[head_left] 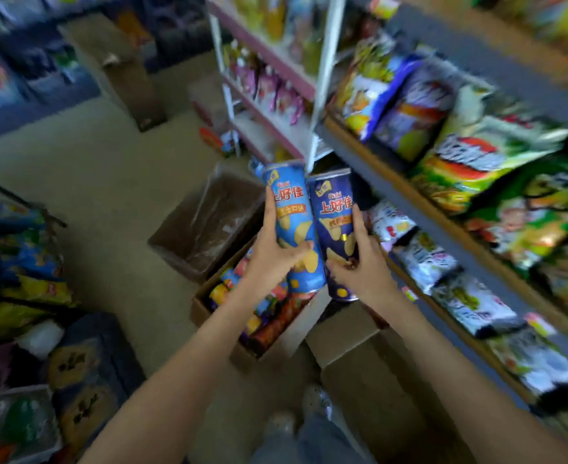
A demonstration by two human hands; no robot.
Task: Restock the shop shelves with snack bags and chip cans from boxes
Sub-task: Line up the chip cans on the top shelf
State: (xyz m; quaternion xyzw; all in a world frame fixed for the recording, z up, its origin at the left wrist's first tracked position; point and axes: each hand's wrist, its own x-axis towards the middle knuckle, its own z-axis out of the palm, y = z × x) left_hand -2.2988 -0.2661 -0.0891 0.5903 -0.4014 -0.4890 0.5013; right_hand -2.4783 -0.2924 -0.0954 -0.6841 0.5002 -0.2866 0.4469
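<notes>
Fingers (268,212) of left hand (269,262) gripping light-blue can (291,209), of right hand (359,262) gripping dark-blue can (331,212), above box (209,324) edge

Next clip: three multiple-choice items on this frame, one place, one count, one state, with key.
1. Where is the box of chip cans? A) on a shelf B) on a cart C) on the floor
2. Cans held? A) one B) two C) four
3. The right hand is: A) gripping the dark blue can B) empty C) pressing a bag
Key: 1 C, it sits on the floor below the hands; 2 B, the left hand holds the light blue can, the right the dark one; 3 A, fingers curl round it.
</notes>
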